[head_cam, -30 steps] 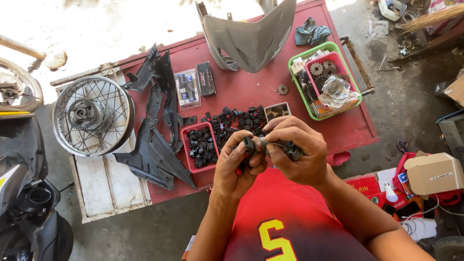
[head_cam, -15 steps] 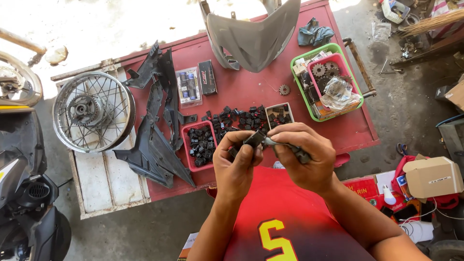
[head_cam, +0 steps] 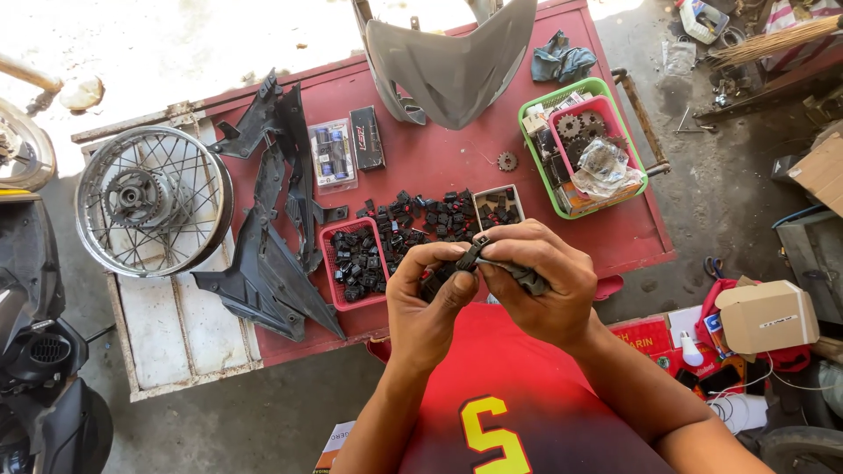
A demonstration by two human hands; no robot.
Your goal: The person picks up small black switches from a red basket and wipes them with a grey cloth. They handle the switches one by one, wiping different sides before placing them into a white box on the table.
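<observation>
My left hand (head_cam: 428, 303) and my right hand (head_cam: 537, 279) are held together above the near edge of a red table (head_cam: 439, 154). Both pinch a small black part (head_cam: 471, 254) between the fingertips; a dark piece sticks out of my right fist. Just beyond the hands lies a heap of small black parts (head_cam: 430, 218), with a red basket (head_cam: 354, 263) of more such parts to its left and a small white box (head_cam: 499, 205) to its right.
A green basket (head_cam: 543, 189) with sprockets and a pink tray stands at the table's right. A grey motorcycle cowl (head_cam: 448, 57) lies at the back, black fairing pieces (head_cam: 272, 228) and a spoked wheel (head_cam: 149, 200) at the left. A cardboard box (head_cam: 768, 316) sits on the floor at the right.
My hands have shifted slightly while turning the small black part between the fingers. The view has moved a little; things on the table lie as before.
</observation>
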